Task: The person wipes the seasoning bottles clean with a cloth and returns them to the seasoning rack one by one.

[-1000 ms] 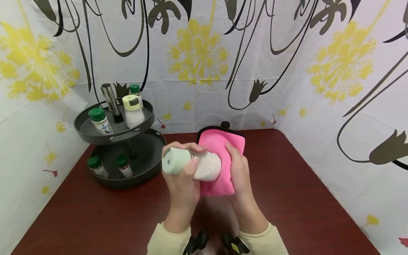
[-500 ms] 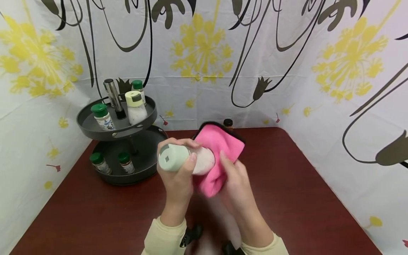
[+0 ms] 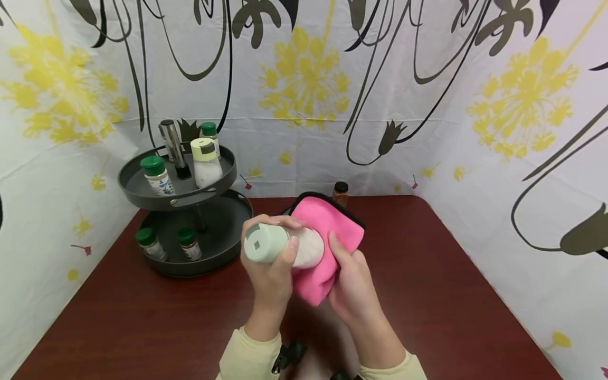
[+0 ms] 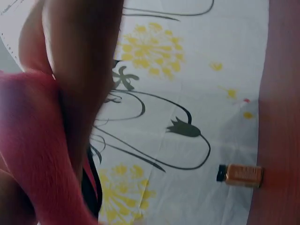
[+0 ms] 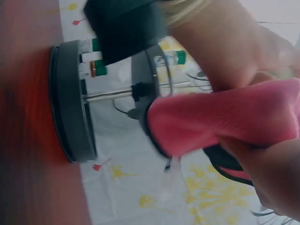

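My left hand (image 3: 268, 264) grips a shaker bottle (image 3: 309, 247) with a pale green cap and white contents, tilted so the cap faces up and left. Against the bottle's lower end lies a pink cloth (image 3: 328, 221) with a black edge. My right hand (image 3: 353, 282) pinches this cloth, thumb on top, around the base of the bottle. The left wrist view shows the cloth (image 4: 37, 150) close up at the left. In the right wrist view the cloth (image 5: 220, 117) stretches between both hands, and it hides the bottle there.
A dark two-tier round rack (image 3: 178, 203) stands at the left of the brown table (image 3: 427, 295). It carries green-capped jars (image 3: 159, 177), a yellow-capped shaker (image 3: 206, 166) and a metallic cylinder (image 3: 174, 148). A black-capped jar (image 3: 340, 193) stands at the table's back edge.
The right hand has shifted slightly down, bunching the cloth's lower part and turning it against the bottle. The left hand keeps hold of the bottle; the black-capped jar shows more.
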`<action>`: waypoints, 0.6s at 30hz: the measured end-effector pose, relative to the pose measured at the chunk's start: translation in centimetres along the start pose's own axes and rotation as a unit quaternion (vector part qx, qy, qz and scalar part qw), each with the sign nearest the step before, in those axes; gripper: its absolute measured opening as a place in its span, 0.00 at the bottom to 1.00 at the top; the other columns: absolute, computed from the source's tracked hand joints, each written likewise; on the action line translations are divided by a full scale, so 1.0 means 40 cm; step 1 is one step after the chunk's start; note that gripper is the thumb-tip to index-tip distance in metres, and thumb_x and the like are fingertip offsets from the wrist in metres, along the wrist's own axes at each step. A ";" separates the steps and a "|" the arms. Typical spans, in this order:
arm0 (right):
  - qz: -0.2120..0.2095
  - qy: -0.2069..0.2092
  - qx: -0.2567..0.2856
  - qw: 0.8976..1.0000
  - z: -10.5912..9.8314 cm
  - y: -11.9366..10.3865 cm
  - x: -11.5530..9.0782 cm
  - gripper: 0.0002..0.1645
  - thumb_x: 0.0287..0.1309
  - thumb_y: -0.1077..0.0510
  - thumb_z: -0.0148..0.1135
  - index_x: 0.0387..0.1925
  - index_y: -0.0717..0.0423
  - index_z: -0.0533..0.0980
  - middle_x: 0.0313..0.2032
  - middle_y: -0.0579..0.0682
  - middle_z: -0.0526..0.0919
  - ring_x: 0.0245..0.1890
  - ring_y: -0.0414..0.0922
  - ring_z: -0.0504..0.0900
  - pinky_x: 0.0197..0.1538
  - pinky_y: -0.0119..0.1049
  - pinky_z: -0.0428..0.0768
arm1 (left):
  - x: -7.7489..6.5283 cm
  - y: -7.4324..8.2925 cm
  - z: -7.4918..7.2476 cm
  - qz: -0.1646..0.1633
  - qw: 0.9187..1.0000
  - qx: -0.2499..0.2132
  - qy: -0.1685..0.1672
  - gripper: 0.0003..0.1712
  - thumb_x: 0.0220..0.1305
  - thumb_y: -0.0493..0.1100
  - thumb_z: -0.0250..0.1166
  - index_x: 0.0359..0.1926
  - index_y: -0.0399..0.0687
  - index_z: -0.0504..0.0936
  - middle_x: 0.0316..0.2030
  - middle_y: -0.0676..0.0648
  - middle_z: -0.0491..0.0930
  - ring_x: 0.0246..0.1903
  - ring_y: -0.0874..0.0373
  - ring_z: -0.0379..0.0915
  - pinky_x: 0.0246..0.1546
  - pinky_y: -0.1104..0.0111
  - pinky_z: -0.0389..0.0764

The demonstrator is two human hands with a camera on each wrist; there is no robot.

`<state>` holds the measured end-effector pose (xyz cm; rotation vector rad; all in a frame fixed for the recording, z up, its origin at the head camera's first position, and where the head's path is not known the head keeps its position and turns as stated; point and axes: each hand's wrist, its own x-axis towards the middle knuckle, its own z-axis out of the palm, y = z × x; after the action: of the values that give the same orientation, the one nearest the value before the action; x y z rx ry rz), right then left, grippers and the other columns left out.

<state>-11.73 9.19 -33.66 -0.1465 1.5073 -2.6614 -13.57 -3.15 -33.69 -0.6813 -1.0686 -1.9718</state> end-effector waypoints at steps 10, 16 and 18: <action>-0.043 0.037 0.017 0.998 0.001 -0.026 0.011 0.24 0.83 0.44 0.51 0.64 0.56 0.71 0.50 0.45 0.84 0.52 0.40 0.84 0.56 0.32 0.86 | -0.027 0.001 0.013 -0.021 0.999 0.026 -0.030 0.20 0.61 0.34 0.68 0.46 0.27 0.68 0.39 0.50 0.89 0.42 0.53 0.88 0.52 0.58 0.88; 0.014 0.030 0.027 0.999 -0.002 0.015 0.005 0.23 0.83 0.47 0.50 0.63 0.60 0.73 0.47 0.44 0.88 0.49 0.38 0.86 0.53 0.31 0.86 | -0.016 -0.010 -0.006 0.006 0.997 0.074 -0.003 0.21 0.57 0.30 0.68 0.45 0.22 0.67 0.39 0.50 0.89 0.41 0.55 0.88 0.52 0.61 0.86; 0.013 0.040 0.017 0.999 -0.005 0.016 0.002 0.21 0.83 0.48 0.51 0.61 0.60 0.74 0.45 0.44 0.88 0.47 0.37 0.87 0.51 0.31 0.87 | -0.011 -0.014 -0.017 0.011 0.995 0.098 0.002 0.21 0.56 0.28 0.68 0.46 0.23 0.68 0.39 0.48 0.88 0.42 0.56 0.87 0.52 0.63 0.86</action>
<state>-11.82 9.02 -34.33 -0.0180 1.4739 -2.7027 -13.83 -3.36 -34.61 -0.5802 -1.2287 -1.8182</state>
